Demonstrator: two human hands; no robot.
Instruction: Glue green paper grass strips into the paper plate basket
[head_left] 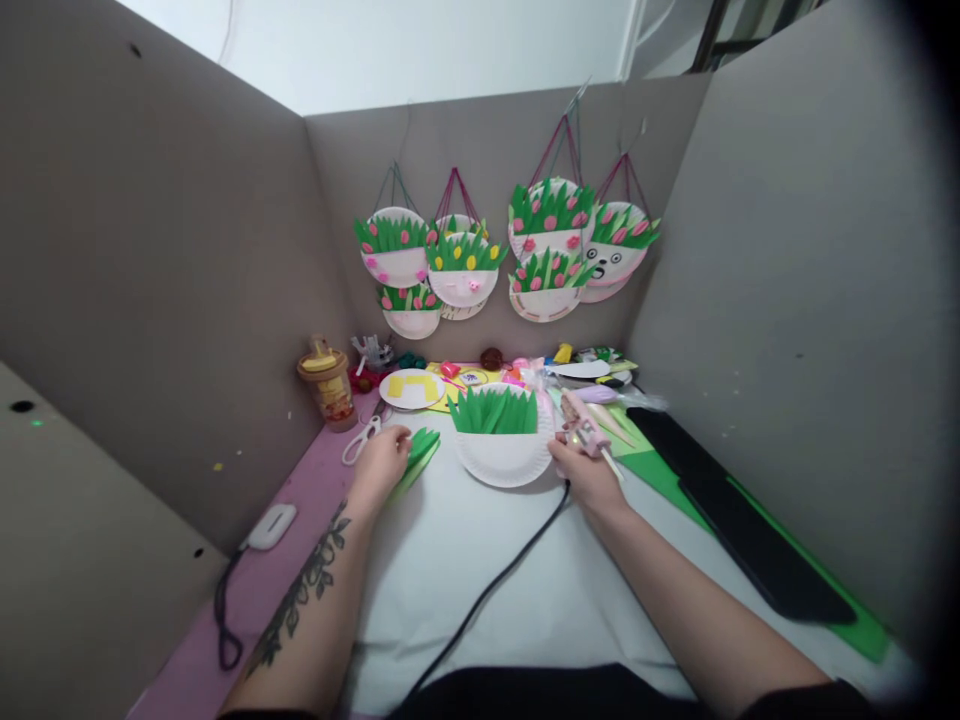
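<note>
My left hand [381, 462] is closed at the left of the work surface, its fingers at a small bunch of green paper leaves [424, 446]. My right hand [589, 472] is wrapped around a pink hot glue gun [585, 425]. A white glue stick pokes out of the gun's back, and a black cord [495, 580] runs from below the hand toward me. Between my hands is a white paper plate pocket [504, 458], with green paper grass [495, 410] standing up from its straight edge. My right fingertips are close beside its right rim; whether they touch it I cannot tell.
White scissors [361, 440] and a plate with yellow pieces [411, 390] are at the left, near a lidded cup [328, 385]. A black strip [750, 530] lies on green sheets at the right. Finished plate baskets [546, 225] hang on the back panel; grey panels enclose both sides.
</note>
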